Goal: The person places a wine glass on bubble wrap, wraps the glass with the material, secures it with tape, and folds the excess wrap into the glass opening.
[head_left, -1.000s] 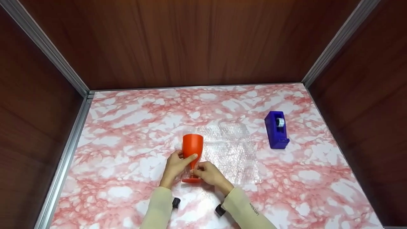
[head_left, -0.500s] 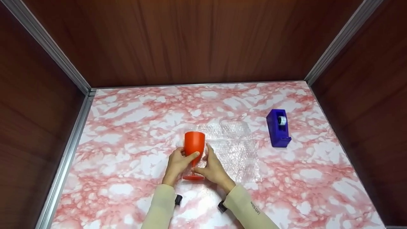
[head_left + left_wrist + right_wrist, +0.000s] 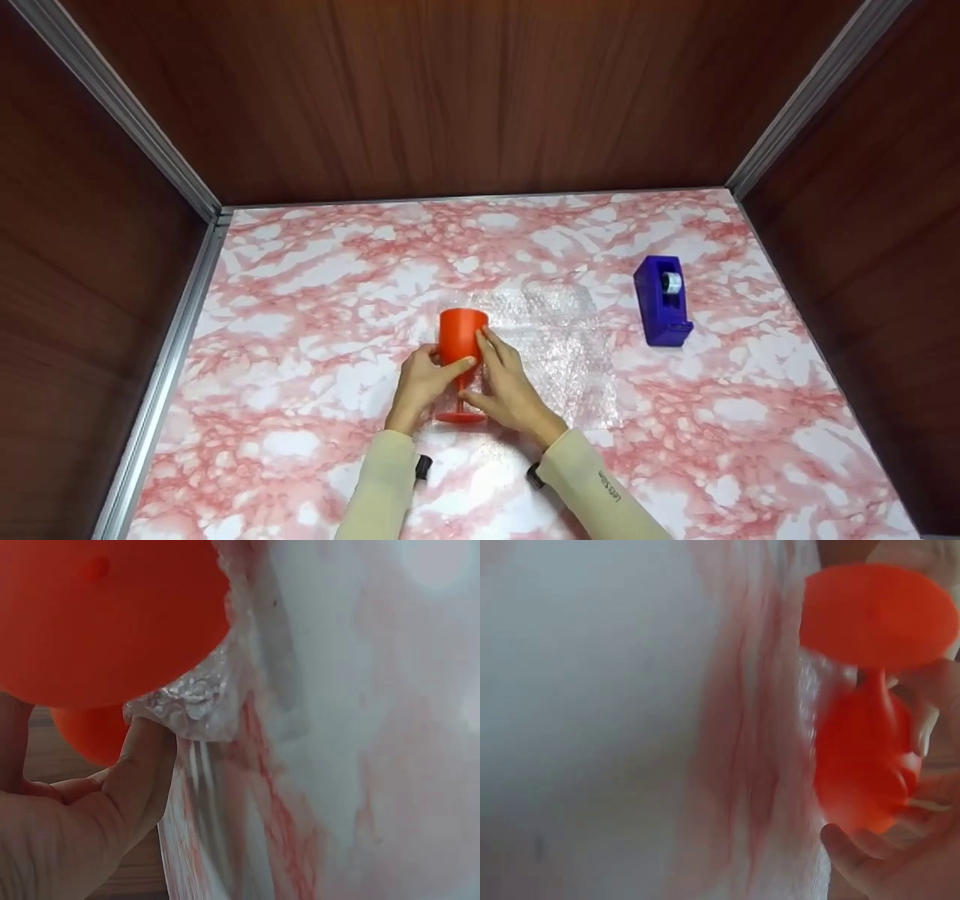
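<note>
An orange goblet (image 3: 460, 337) lies on the left part of a clear bubble wrap sheet (image 3: 559, 352), its foot toward the person. My left hand (image 3: 421, 381) grips the lower bowl from the left, thumb across its top. From the other side my right hand (image 3: 511, 384) holds the goblet, fingertips along the bowl and thumb at the stem. In the left wrist view the round foot (image 3: 112, 622) hides much of the bowl. The right wrist view shows the foot, the stem (image 3: 880, 690) and fingers round the bowl (image 3: 862, 757).
A purple tape dispenser (image 3: 661, 304) with a roll of tape stands to the right of the sheet. The tabletop (image 3: 315, 315) has a pink and white marbled pattern. Dark wooden panels (image 3: 465, 97) with metal rails enclose it at the back and sides.
My right hand has gone from pinching the stem to spreading its fingers up along the bowl's right side, thumb still at the stem. My left hand keeps its hold.
</note>
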The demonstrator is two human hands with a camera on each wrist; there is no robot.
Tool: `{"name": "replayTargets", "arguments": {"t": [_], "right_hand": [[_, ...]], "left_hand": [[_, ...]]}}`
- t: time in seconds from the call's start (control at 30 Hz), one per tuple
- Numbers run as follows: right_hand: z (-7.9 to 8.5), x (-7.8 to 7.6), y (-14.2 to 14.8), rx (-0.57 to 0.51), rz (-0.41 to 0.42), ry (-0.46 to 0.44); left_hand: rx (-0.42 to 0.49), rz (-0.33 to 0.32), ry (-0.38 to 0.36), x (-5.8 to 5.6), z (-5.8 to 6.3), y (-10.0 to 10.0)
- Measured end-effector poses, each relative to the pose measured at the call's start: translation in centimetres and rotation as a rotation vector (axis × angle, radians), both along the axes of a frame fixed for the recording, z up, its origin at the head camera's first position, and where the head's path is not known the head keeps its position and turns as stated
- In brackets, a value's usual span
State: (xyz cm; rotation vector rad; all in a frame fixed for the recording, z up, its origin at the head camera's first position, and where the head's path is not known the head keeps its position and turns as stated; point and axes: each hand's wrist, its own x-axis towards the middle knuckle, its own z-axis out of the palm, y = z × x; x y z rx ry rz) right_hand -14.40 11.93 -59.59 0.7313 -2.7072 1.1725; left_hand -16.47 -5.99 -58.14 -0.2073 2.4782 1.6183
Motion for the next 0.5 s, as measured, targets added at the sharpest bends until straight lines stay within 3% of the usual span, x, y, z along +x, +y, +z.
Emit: {"name": "replayTargets", "arguments": {"t": [0.23, 0.4, 0.5], "right_hand": [[0.0, 0.2, 0.3, -0.01, 0.101, -0.17], [0.6, 0.0, 1.1, 0.013, 0.053, -0.249], [0.9, -0.1, 1.8, 0.036, 0.046, -0.235]], "left_hand": [[-0.026, 0.038, -0.014, 0.4, 0.0, -0.6], [-0.07, 0.009, 0.025, 0.2, 0.0, 0.1], [-0.099, 0.0, 0.058, 0.0, 0.2, 0.8]]}}
